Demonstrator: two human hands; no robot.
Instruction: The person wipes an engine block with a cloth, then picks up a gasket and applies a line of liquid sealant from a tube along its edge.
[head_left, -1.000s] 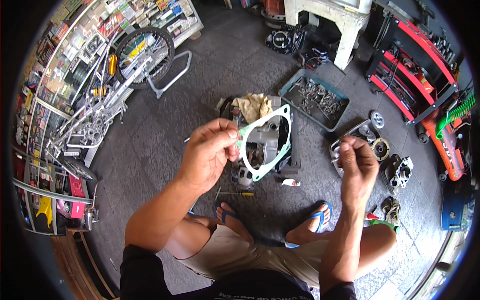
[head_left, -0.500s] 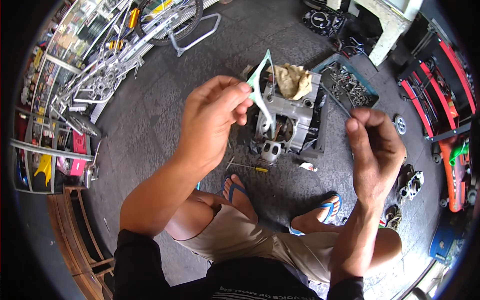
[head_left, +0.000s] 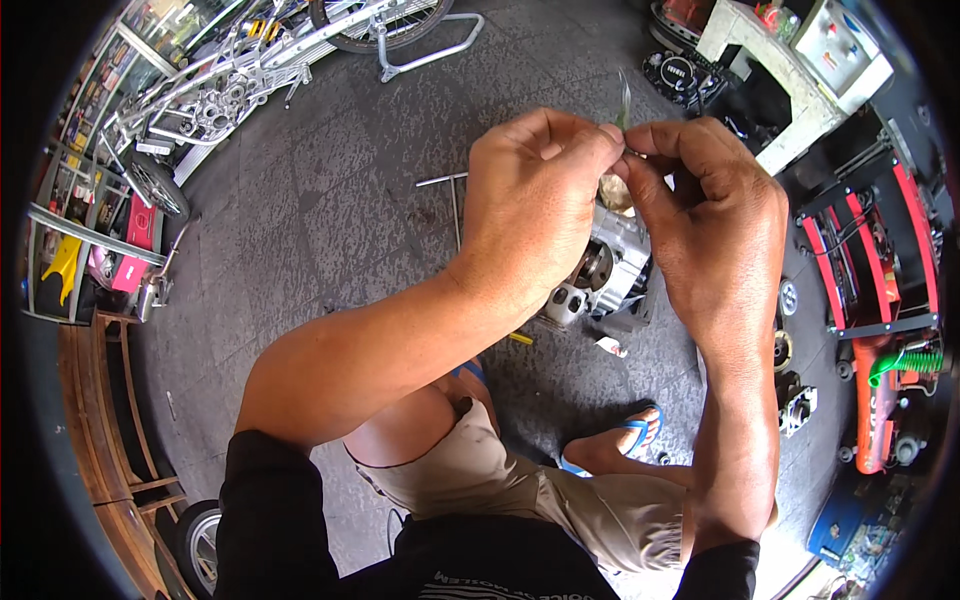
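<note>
My left hand (head_left: 545,205) and my right hand (head_left: 720,220) meet in front of me at chest height, fingertips touching. Between the left thumb and fingers is a thin pale green gasket (head_left: 625,105), seen nearly edge-on above the fingertips. My right thumb and forefinger are pinched together against its lower part. Whatever sits in that right pinch is hidden by the fingers. Below the hands, a grey metal engine block (head_left: 622,240) rests on the floor, partly covered by them. A crumpled tan rag (head_left: 614,193) lies on its top.
A T-handled tool (head_left: 455,190) and a yellow screwdriver handle (head_left: 519,338) lie left of the engine. A red and black tool cart (head_left: 840,265) and loose metal parts (head_left: 797,405) are on the right. A motorcycle frame (head_left: 230,100) stands far left, a white stand (head_left: 770,75) far right.
Both hands have come together from apart, the left moving right with the gasket. The thin dark rod seen in the right hand is now hidden. The view has shifted somewhat.
</note>
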